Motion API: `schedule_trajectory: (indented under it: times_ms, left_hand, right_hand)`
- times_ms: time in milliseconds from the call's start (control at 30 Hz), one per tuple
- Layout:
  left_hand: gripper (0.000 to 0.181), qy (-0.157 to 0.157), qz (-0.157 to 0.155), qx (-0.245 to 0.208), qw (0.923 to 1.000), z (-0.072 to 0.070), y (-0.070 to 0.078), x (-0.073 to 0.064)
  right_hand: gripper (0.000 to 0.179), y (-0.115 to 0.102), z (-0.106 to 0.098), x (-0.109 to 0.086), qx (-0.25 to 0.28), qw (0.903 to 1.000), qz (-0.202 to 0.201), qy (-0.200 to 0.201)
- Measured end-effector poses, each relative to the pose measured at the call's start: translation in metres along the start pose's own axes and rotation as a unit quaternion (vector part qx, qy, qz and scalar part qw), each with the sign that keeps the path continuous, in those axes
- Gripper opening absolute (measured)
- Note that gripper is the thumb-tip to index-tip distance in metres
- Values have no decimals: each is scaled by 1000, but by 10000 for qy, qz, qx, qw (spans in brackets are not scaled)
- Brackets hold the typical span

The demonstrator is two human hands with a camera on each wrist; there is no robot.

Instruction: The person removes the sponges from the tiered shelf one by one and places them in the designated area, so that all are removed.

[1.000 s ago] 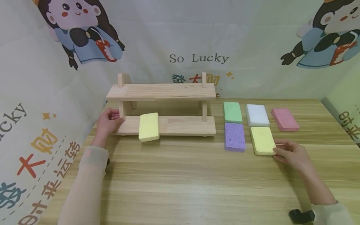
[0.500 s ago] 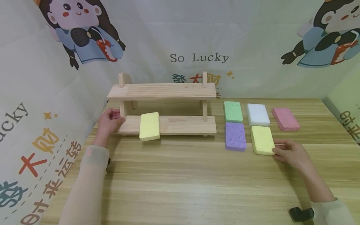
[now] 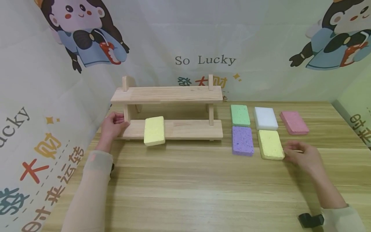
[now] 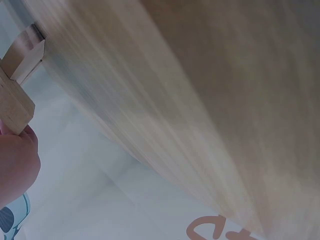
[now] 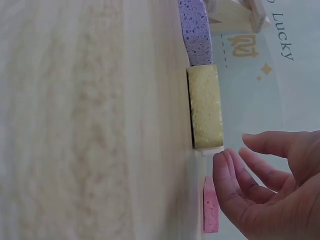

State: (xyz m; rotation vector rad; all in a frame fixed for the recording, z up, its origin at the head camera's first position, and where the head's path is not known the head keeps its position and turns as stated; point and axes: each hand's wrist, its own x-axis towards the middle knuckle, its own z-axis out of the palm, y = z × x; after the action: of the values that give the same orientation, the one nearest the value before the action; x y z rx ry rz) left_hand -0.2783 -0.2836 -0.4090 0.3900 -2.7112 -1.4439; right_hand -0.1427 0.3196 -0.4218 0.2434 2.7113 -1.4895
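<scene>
My left hand grips the left end of the lower board of a two-tier wooden shelf; in the left wrist view, fingers lie against the wood's end. A yellow sponge leans on the lower board, its bottom past the front edge. At the right, a second yellow sponge lies flat on the table. Just off its right edge is my right hand, holding nothing. The right wrist view has the thumb and fingers parted beside this yellow sponge.
Left of the second yellow sponge lies a purple sponge. Behind them are a green sponge, a white sponge and a pink sponge. A printed cloth hangs behind the wooden table.
My right hand has let go of the yellow sponge's right edge and shifted slightly right. The left hand and the shelf stay in place.
</scene>
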Motion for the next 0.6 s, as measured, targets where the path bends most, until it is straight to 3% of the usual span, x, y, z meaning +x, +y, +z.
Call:
schedule_trajectory:
  times_ms: [267,433,600]
  left_hand:
    - [45,18,42,-36,10000,0,-1,-1]
    - [45,8,30,-42,10000,0,-2,-1]
    - [45,-12,51,-65,10000,-1,-2,0]
  right_hand:
    - [44,-12,-1,1,238,9988,-289,303]
    - [15,-19,3,0,1007,9931,-528,274]
    - [33,-26,9,0,1778,9815,-705,46]
